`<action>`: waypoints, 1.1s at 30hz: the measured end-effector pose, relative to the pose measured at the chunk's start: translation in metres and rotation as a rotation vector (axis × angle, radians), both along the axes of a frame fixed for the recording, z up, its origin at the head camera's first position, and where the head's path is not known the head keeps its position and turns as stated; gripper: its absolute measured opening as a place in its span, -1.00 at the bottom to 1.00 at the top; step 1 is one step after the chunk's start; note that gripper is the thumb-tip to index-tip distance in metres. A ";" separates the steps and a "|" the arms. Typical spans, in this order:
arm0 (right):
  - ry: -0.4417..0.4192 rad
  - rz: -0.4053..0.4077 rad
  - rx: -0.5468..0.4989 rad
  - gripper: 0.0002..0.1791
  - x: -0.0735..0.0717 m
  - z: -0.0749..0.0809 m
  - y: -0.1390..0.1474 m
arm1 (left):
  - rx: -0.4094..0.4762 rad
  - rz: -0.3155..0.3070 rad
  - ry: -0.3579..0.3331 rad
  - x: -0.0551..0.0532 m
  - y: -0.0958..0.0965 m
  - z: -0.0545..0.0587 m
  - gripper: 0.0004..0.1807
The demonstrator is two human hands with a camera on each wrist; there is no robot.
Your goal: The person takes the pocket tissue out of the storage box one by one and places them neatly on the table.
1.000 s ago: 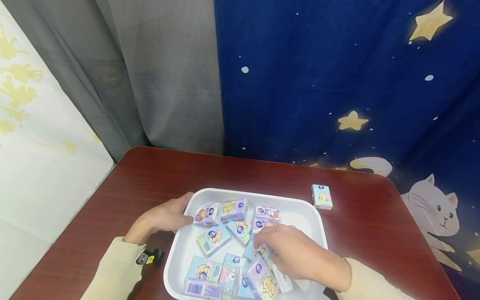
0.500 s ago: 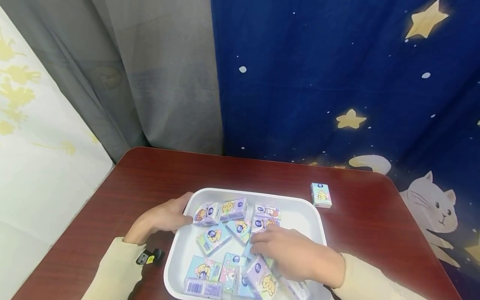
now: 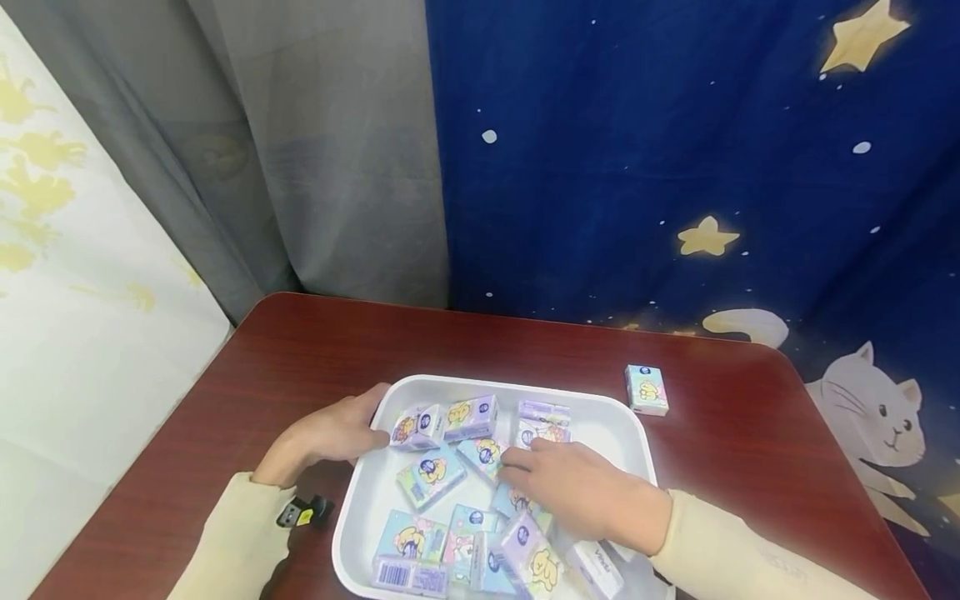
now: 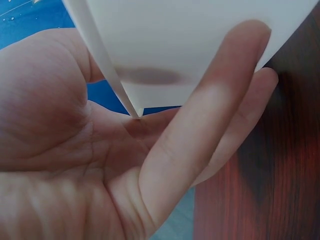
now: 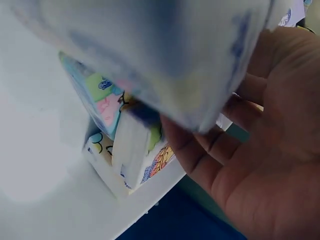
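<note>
Curtains [image 3: 585, 167] back the tabletop [image 3: 352, 333], whose wood shows beside and beyond the white tray [image 3: 617, 442]; a lone pack [image 3: 647, 390] sits near its far-right corner. The left grip [image 3: 337, 429] pinches the tray's wall; the right grip [image 3: 570, 487] is over small packs [image 3: 431, 477] inside, whether pinching one I cannot tell.

A white tray [image 3: 375, 492] of smooth plastic with a soft sheen; packets [image 3: 432, 475] in thin, glossy plastic film; a smooth, dark red wood-grain table [image 3: 360, 333]; a blue curtain [image 3: 562, 167], grey curtain [image 3: 337, 150] and cream sleeves [image 3: 232, 542] of matt cloth.
</note>
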State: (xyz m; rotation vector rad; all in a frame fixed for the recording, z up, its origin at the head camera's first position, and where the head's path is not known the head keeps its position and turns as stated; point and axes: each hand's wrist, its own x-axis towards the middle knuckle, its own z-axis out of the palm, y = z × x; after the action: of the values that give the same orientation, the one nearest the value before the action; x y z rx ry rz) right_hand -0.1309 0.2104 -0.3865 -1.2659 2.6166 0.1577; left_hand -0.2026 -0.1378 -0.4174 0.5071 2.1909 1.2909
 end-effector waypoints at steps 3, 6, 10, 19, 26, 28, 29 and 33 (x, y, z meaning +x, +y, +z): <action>-0.012 0.002 -0.018 -0.33 -0.001 -0.002 0.002 | -0.002 -0.007 -0.002 -0.001 0.001 -0.001 -0.21; -0.019 -0.001 -0.030 -0.33 -0.001 -0.003 0.003 | -0.008 -0.004 -0.003 -0.001 0.001 0.000 -0.21; -0.045 -0.026 -0.058 -0.34 -0.001 -0.001 0.006 | -0.018 0.000 -0.001 -0.001 0.002 0.001 -0.21; -0.057 -0.062 -0.143 -0.29 -0.004 0.009 0.016 | -0.031 0.017 -0.002 -0.002 0.001 0.001 -0.21; -0.084 -0.117 -0.223 -0.11 -0.009 0.017 0.026 | -0.028 0.016 -0.002 -0.002 0.004 0.002 -0.23; -0.079 -0.126 -0.249 -0.13 -0.009 0.018 0.028 | -0.033 0.019 -0.001 -0.002 0.003 0.002 -0.24; -0.081 -0.132 -0.264 -0.13 -0.010 0.018 0.029 | -0.035 0.022 -0.001 -0.002 0.003 0.001 -0.24; -0.059 -0.144 -0.332 -0.12 -0.010 0.020 0.036 | -0.038 0.028 -0.003 -0.002 0.002 0.000 -0.24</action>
State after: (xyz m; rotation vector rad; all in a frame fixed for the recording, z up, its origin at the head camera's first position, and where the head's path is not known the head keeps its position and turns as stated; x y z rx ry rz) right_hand -0.1405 0.2464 -0.3668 -1.1457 2.7480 -0.3464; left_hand -0.2042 -0.1360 -0.4172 0.4612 2.2224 1.2610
